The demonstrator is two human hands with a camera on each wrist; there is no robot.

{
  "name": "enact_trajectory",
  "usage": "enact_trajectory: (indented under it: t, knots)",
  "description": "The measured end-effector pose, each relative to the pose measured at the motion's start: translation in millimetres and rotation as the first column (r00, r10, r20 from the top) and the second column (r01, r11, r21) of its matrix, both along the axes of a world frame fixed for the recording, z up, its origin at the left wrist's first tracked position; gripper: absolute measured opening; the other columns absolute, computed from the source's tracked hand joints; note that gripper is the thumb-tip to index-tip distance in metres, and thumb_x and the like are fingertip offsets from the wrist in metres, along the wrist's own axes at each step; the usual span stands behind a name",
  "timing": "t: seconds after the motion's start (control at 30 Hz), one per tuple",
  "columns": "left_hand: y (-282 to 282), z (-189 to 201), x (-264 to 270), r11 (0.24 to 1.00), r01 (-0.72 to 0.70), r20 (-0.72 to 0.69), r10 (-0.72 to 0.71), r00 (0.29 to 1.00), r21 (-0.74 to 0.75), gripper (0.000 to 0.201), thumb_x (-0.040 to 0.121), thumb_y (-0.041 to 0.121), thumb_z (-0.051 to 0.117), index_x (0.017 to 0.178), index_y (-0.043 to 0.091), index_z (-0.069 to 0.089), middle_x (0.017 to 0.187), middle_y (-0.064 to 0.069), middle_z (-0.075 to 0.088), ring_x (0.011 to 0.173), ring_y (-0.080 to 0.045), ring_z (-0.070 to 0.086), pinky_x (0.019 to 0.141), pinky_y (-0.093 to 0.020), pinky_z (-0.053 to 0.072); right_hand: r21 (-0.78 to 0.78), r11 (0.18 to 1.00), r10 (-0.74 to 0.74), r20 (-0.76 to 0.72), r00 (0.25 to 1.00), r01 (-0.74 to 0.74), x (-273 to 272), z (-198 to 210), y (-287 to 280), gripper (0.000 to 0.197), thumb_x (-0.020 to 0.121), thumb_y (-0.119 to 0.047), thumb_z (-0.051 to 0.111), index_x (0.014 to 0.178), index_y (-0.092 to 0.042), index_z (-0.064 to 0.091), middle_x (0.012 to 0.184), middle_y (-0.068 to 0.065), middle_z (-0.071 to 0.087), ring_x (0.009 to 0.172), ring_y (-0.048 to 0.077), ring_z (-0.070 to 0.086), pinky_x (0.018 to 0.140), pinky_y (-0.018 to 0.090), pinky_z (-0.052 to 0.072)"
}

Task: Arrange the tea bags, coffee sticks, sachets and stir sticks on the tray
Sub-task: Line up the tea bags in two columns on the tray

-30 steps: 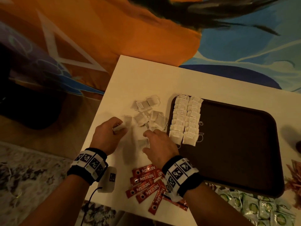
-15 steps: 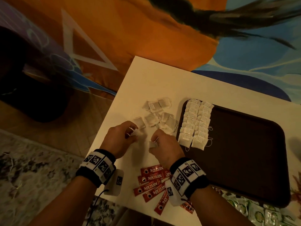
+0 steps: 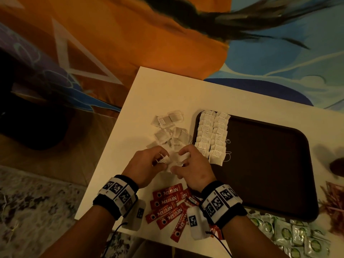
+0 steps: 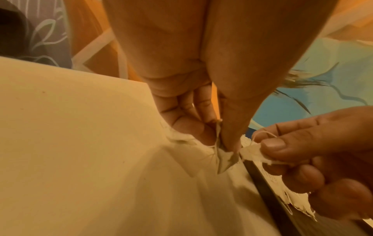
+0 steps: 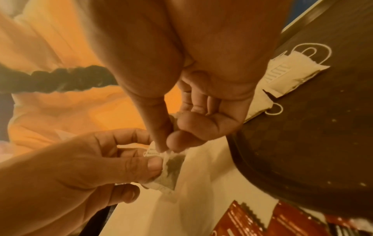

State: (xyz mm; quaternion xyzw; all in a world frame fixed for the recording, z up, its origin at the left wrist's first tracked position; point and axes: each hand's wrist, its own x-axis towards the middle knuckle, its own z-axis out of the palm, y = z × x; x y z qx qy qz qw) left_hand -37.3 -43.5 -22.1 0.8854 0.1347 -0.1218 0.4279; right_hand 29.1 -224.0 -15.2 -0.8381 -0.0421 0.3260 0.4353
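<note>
Paper tea bags (image 3: pixel 212 135): two rows on tray (image 3: pixel 264 164); both hands pinch more; coffee sticks (image 3: pixel 167 203), sachets (image 3: pixel 290 233) remain.

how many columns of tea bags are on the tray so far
2: one column lies along the tray's left rim, and a second column lies right beside it, toward the tray's middle. None seem hidden.
</note>
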Motion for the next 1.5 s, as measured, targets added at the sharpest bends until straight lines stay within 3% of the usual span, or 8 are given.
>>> enact_trajectory:
  t: [0.1,0.5,0.63,0.73,1.0,1.1,1.27,1.5]
  knots:
    - [-2.9,-0.6,-1.0,1.0,0.01,0.009,-0.01,1.0,0.0,0.026,0.086,0.025,0.08,0.107,0.034,0.067,0.091,0.014,0.068,0.083,-0.003,0.064,0.071,-0.021,0.05,0.074,0.997,-0.034,-0.043,0.998,0.037,-1.0,-0.9,-6.1,0.04,0.077,-0.017,0.088,0.092,-0.034,0.055,0.07,0.005,0.07,0.056,0.017,0.067,0.06,0.037,0.058]
    - [-31.6,4.1,1.3,0.995,0.082,0.099,-0.077,0.992,-0.049,0.035,0.09,0.019,0.075,0.109,0.04,0.055,0.087,0.012,0.066,0.08,-0.007,0.062,0.067,-0.02,0.048,0.178,0.964,-0.182,-0.097,0.978,0.197,2.3,16.4,-31.3,0.018,0.083,-0.019,0.085,0.084,-0.01,0.07,0.062,0.004,0.069,0.049,0.013,0.059,0.045,0.021,0.043]
    - [-38.7,11.7,7.9,0.994,0.084,0.133,-0.075,0.988,-0.066,0.028,0.09,0.021,0.076,0.1,0.035,0.055,0.085,0.011,0.067,0.082,-0.005,0.062,0.065,-0.015,0.045,0.202,0.966,-0.146,-0.081,0.986,0.16,8.4,26.1,-53.4,0.017,0.079,-0.024,0.088,0.088,-0.015,0.077,0.076,0.004,0.076,0.063,0.016,0.069,0.06,0.029,0.058]
    - [-44.4,16.4,13.9,0.994,0.079,0.145,-0.066,0.987,-0.082,0.022,0.09,0.02,0.076,0.096,0.032,0.059,0.084,0.014,0.066,0.083,0.001,0.06,0.066,-0.011,0.043,0.145,0.988,-0.06,-0.009,0.998,0.06,14.8,27.7,-76.0,0.025,0.072,-0.013,0.092,0.089,-0.024,0.077,0.083,-0.002,0.077,0.076,0.014,0.073,0.076,0.034,0.063]
    - [-67.1,23.9,27.5,0.982,0.183,0.047,-0.181,0.982,-0.054,0.008,0.09,0.029,0.076,0.091,0.032,0.069,0.089,0.014,0.069,0.086,0.003,0.061,0.068,-0.012,0.043,-0.09,0.995,0.047,0.206,0.977,-0.029,20.0,33.1,-117.7,0.014,0.084,-0.03,0.083,0.079,-0.033,0.07,0.071,-0.008,0.061,0.062,0.001,0.052,0.058,0.015,0.043]
    - [-74.9,26.5,29.1,0.965,0.259,0.01,-0.258,0.966,-0.049,0.01,0.087,0.037,0.078,0.088,0.032,0.07,0.096,0.014,0.063,0.086,0.0,0.059,0.072,-0.012,0.045,-0.189,0.977,0.139,0.233,0.963,-0.096,15.4,31.0,-126.8,0.014,0.083,-0.035,0.082,0.081,-0.034,0.069,0.09,-0.012,0.057,0.08,0.002,0.053,0.069,0.014,0.038]
    - [-84.4,24.4,30.5,0.935,0.354,-0.067,-0.356,0.932,-0.034,0.009,0.085,0.029,0.081,0.087,0.033,0.072,0.11,0.013,0.049,0.086,-0.001,0.057,0.077,-0.009,0.043,-0.245,0.948,0.247,0.166,0.955,-0.203,11.0,23.5,-137.7,0.014,0.084,-0.033,0.081,0.082,-0.037,0.068,0.115,-0.021,0.046,0.113,0.001,0.041,0.098,0.022,0.039]
    - [-94.0,17.9,39.8,0.927,0.372,-0.096,-0.375,0.922,-0.048,0.007,0.088,0.028,0.076,0.089,0.028,0.069,0.09,0.011,0.069,0.081,-0.004,0.063,0.076,-0.028,0.055,-0.201,0.961,0.213,0.112,0.971,-0.188,17.3,11.2,-135.6,0.012,0.091,-0.025,0.076,0.094,-0.035,0.07,0.09,-0.017,0.065,0.084,-0.001,0.061,0.075,0.016,0.049]
